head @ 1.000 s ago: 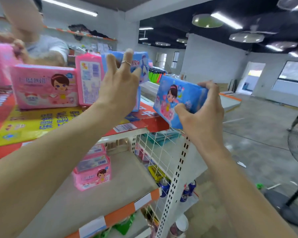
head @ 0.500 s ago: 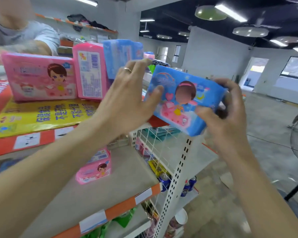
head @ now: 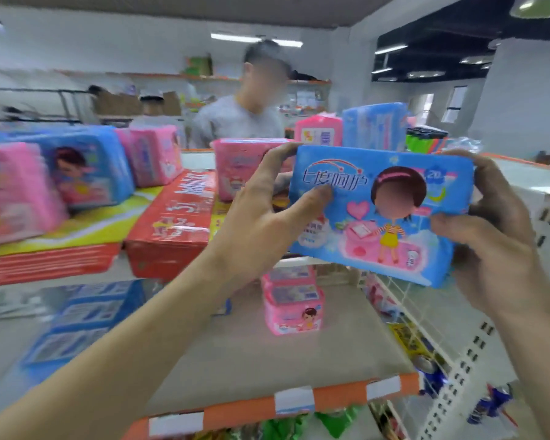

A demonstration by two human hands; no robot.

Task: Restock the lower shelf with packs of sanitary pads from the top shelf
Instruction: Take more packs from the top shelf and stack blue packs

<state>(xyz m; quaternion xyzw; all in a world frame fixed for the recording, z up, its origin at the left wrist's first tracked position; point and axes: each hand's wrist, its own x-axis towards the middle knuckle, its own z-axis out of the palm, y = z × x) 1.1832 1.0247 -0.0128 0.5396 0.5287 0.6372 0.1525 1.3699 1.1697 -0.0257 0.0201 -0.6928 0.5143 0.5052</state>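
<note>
Blue pad pack [head: 378,214] held up in both hands, in the air in front of the top shelf [head: 45,268], above the lower shelf [head: 267,369]. Left hand [head: 261,214] grips its left end, thumb on the printed front, fingers curled round the back. Right hand [head: 496,230] grips the right end, thumb on front, fingers wrapped over the top right corner. Pack tilted slightly, right side lower.

Around: top shelf carries blurred pink packs [head: 153,154] and a blue pack [head: 86,166] at left, on red cartons [head: 172,230]. Pink pack [head: 245,166] stands just behind the left hand, partly hidden by it. Further back, upright pink pack [head: 319,131] beside upright blue pack [head: 375,125]. Lower shelf has a stack of pink packs [head: 292,303] near the back, blue cartons [head: 83,319] at left, blurred. White wire side panel [head: 426,319] at the shelf's right end. Person in grey shirt [head: 235,122] beyond the shelving.

Versus half a second ago: view has swung left, more of the top shelf shows; left thumb now sits on the pack's front where before the left hand only touched its edge; pack is lower and closer to the camera.
</note>
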